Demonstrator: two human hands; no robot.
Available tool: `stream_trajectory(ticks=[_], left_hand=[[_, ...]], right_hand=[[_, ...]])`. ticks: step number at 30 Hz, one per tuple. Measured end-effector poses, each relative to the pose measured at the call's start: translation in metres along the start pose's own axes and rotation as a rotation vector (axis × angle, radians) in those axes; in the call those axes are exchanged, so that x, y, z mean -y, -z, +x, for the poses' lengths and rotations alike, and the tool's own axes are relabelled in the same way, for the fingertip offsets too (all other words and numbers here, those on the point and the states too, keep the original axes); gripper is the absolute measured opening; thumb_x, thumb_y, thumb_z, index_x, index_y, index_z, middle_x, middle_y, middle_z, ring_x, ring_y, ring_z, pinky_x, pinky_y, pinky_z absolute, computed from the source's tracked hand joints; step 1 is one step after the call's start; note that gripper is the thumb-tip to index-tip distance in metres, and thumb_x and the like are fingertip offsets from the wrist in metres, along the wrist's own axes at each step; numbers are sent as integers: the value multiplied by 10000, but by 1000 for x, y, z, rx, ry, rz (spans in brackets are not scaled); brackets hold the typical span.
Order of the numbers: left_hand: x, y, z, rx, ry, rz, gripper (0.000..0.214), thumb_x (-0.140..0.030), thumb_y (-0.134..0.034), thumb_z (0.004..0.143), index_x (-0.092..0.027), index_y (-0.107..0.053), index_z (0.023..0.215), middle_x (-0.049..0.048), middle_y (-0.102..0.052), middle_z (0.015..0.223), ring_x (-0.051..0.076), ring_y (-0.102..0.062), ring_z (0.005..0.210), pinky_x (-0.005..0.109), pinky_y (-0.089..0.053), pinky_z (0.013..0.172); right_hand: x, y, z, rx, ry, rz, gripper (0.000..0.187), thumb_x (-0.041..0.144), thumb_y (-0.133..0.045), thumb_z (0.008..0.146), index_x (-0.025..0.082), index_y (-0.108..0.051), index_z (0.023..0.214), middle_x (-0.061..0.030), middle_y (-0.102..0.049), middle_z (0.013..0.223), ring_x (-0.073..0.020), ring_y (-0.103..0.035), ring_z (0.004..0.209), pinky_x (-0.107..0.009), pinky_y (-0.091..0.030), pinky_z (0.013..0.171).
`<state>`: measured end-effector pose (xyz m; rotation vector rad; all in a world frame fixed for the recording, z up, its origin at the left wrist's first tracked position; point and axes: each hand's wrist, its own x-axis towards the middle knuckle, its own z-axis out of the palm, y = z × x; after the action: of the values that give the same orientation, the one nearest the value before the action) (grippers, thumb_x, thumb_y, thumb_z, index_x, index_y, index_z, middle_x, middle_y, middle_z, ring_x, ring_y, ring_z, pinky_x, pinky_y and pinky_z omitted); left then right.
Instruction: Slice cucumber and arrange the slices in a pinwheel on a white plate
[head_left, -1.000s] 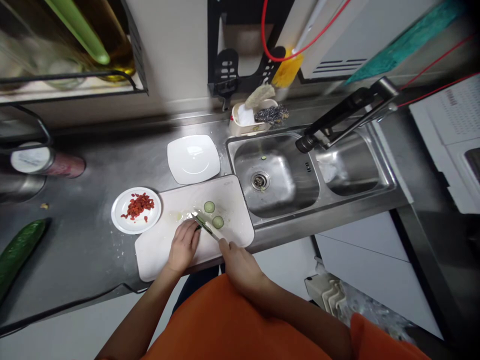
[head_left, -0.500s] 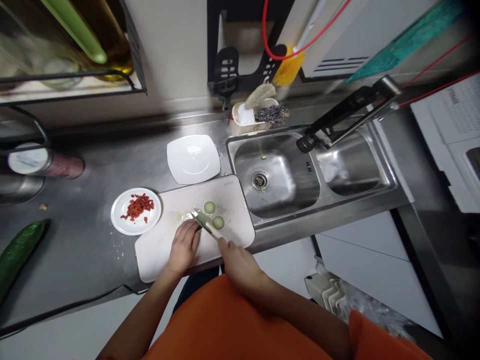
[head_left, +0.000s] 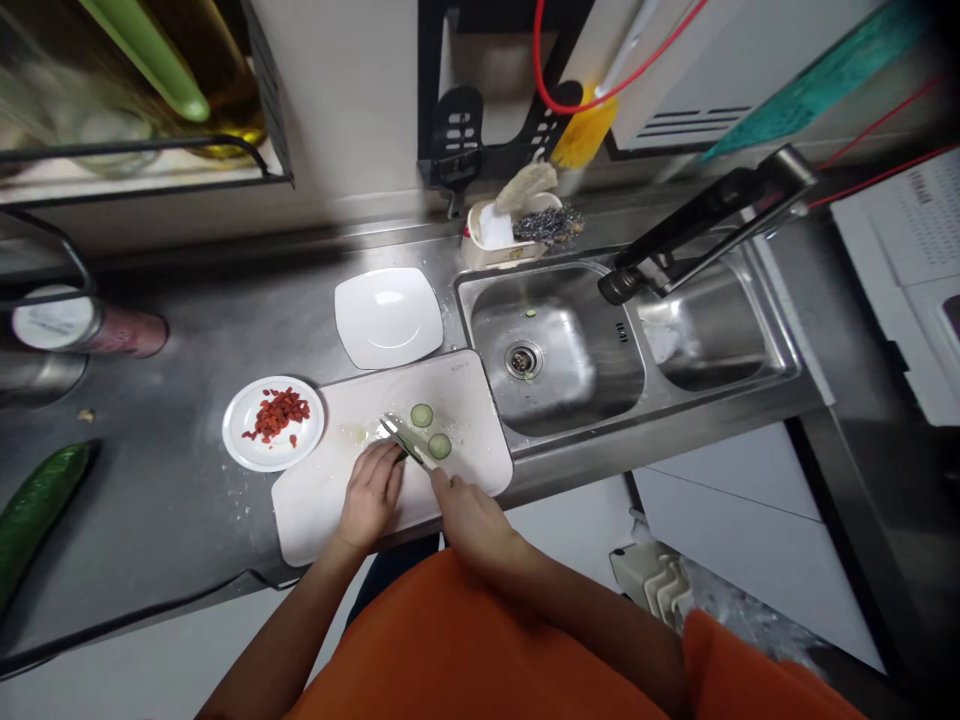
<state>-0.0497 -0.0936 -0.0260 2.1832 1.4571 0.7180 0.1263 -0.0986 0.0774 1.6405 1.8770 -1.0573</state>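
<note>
A white cutting board (head_left: 330, 495) lies on the steel counter beside the sink. My left hand (head_left: 369, 495) rests on the board, fingers curled over a piece of cucumber that is mostly hidden under them. My right hand (head_left: 471, 520) grips the handle of a knife (head_left: 405, 438), whose blade lies just right of the left fingertips. Two round cucumber slices (head_left: 430, 430) lie on the board to the right of the blade.
A round plate with chopped red pieces (head_left: 274, 420) sits left of the board, a square white plate (head_left: 388, 318) behind it. A whole cucumber (head_left: 34, 505) lies at far left. The double sink (head_left: 559, 350) and black faucet (head_left: 697, 225) are at right.
The knife blade and my right hand have shifted slightly left and forward. My left hand stays on the cucumber piece. The two slices have not moved.
</note>
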Motion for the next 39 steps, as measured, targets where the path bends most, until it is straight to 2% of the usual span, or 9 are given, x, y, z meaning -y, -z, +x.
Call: stream_trajectory(ticks=[11, 20, 24, 27, 30, 33, 37, 39], left_hand=[[0, 0, 0, 0, -5, -6, 289, -186, -472, 918, -183, -588, 1182, 106, -665, 1144, 227, -597, 1116, 452, -467, 1013], [0, 0, 0, 8, -12, 0, 291, -196, -468, 923, -189, -575, 1193, 108, -657, 1152, 232, -597, 1111, 461, -477, 1003], [2, -1, -2, 17, -2, -6, 311, -227, -457, 931, -190, -560, 1222, 122, -641, 1175, 243, -586, 1130, 476, -475, 1001], [1, 2, -2, 18, 14, -7, 315, -249, -471, 928, -195, -560, 1225, 125, -626, 1194, 248, -578, 1130, 464, -483, 982], [-5, 7, 5, -31, 22, 7, 329, -295, -533, 905, -201, -567, 1218, 128, -614, 1199, 261, -567, 1127, 464, -483, 964], [-16, 8, 20, -39, -56, 20, 346, -339, -598, 875, -223, -590, 1201, 114, -628, 1158, 261, -566, 1098, 456, -470, 951], [-32, 0, 50, 155, -286, 8, 307, -332, -567, 902, -286, -612, 1201, 60, -673, 1116, 239, -561, 1072, 423, -446, 921], [-35, -6, 63, 209, -358, -12, 262, -318, -531, 924, -293, -639, 1161, 42, -695, 1064, 223, -572, 1041, 403, -440, 892]], right_hand=[[1, -18, 24, -90, 15, -20, 373, 11, -298, 894, 159, -510, 1163, -96, -672, 939, -209, -672, 858, -251, -477, 675], [-3, -25, 26, -127, 18, 29, 391, 24, -296, 901, 166, -506, 1199, -98, -665, 964, -211, -659, 862, -266, -472, 694], [-15, -16, 19, -143, 1, 10, 393, 51, -310, 910, 192, -498, 1225, -87, -637, 998, -202, -648, 854, -270, -465, 694], [-30, -2, 9, -195, -22, -39, 304, 111, -335, 938, 206, -521, 1159, -91, -575, 1104, -181, -642, 822, -271, -462, 692], [-46, 11, 3, -220, -57, -100, 251, 165, -386, 949, 195, -510, 1165, -119, -503, 1180, -173, -626, 867, -275, -461, 746], [-59, 15, 2, -242, -86, -148, 241, 183, -398, 954, 172, -506, 1169, -135, -482, 1179, -176, -610, 903, -278, -456, 783], [-70, 11, 5, -284, -76, -198, 234, 171, -364, 966, 166, -511, 1148, -134, -485, 1168, -174, -603, 887, -276, -455, 773], [-73, 9, 5, -312, -67, -224, 244, 147, -346, 964, 172, -515, 1139, -127, -489, 1159, -176, -602, 877, -280, -456, 759]])
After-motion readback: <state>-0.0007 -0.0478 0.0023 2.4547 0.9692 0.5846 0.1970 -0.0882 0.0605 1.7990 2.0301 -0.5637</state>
